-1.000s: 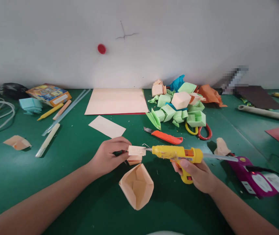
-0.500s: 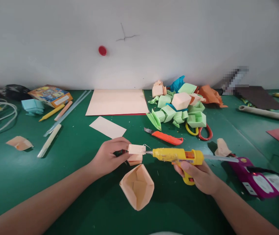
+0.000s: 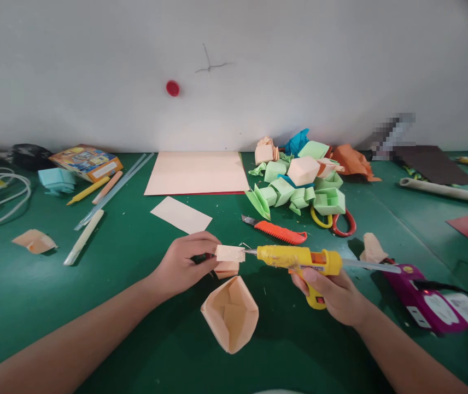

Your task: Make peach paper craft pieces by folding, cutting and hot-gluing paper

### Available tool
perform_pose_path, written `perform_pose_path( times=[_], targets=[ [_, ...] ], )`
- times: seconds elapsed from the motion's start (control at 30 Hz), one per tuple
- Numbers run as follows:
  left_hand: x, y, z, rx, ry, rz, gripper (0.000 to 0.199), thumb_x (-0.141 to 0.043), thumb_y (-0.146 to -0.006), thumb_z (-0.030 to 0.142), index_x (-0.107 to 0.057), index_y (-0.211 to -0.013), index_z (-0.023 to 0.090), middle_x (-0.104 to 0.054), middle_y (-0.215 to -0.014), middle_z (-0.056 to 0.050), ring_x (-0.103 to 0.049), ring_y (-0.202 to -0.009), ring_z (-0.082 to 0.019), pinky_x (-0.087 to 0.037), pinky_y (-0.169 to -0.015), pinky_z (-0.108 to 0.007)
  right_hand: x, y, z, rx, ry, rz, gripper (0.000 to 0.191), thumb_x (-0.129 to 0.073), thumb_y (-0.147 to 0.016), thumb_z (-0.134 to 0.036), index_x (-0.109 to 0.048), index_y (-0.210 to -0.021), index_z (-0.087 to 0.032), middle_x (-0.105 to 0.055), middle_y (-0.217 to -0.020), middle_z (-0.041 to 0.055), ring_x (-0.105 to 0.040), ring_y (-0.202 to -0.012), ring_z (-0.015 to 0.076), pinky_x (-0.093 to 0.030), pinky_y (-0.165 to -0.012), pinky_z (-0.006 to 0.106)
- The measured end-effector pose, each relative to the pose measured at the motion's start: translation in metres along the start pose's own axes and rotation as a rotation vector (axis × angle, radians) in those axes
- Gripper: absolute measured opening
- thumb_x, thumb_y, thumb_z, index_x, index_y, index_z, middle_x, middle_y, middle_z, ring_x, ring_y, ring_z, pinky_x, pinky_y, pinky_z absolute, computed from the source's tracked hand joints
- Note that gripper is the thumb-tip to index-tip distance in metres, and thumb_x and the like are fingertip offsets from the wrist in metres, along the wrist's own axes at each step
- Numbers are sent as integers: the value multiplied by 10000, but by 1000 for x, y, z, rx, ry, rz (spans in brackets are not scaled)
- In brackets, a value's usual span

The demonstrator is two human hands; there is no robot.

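Pinched in my left hand is a small folded peach paper piece. My right hand is wrapped round the grip of a yellow glue gun, with a clear glue stick out of its back end. The metal nozzle points left and meets the right edge of the paper piece, where thin glue strands show. Just below that piece is another folded peach part. An open peach paper box stands on the green table in front of my hands.
Behind my hands lie an orange cutter, a white paper strip and peach sheets. Folded green and peach papers are heaped over scissors. A purple power strip sits at right, markers at left.
The glue gun's nozzle has moved slightly left over the edge of the paper piece, which is tilted a little differently. Both hands keep their holds.
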State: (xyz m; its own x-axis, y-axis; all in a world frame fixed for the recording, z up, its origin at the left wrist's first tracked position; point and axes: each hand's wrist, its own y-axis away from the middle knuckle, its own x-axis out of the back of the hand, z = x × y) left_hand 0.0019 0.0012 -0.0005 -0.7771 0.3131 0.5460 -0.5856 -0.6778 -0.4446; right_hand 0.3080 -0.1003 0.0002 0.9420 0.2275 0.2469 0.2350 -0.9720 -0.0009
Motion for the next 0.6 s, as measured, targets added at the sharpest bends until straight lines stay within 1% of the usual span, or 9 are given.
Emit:
perform_pose_path(
  times=[0.13,0.3,0.5,0.6],
  targets=[
    [0,1,0,11,6,-1,118,-650,-918,207,-755,-877,173,-756,-919,-82,-700,-724,-139,-542,-614,-211,0,0,-1,-5,6,-20,544,-485,-990,-640,-537,-670,-203,-483,-618,1,-430,-546,129,-364,-475,265],
    [0,0,0,10,18,5,106,-657,-913,192,-757,-880,174,-753,-922,-72,-697,-728,-126,-543,-632,-201,0,-1,-5,22,21,-35,559,-477,-991,-647,-510,-654,-202,-464,-614,-5,-426,-552,125,-377,-502,271],
    [0,0,2,24,15,-4,126,-648,-923,223,-756,-883,170,-755,-912,-82,-687,-708,-133,-529,-604,-211,2,0,-2,1,19,-8,557,-508,-963,-672,-534,-656,-208,-470,-605,-4,-417,-539,130,-370,-466,266],
    [0,0,2,21,15,0,127,-650,-922,225,-751,-870,168,-754,-912,-85,-687,-708,-135,-528,-601,-213,5,2,2,-2,11,18,544,-511,-967,-664,-614,-702,-200,-497,-624,7,-448,-558,139,-407,-490,273]
  ],
)
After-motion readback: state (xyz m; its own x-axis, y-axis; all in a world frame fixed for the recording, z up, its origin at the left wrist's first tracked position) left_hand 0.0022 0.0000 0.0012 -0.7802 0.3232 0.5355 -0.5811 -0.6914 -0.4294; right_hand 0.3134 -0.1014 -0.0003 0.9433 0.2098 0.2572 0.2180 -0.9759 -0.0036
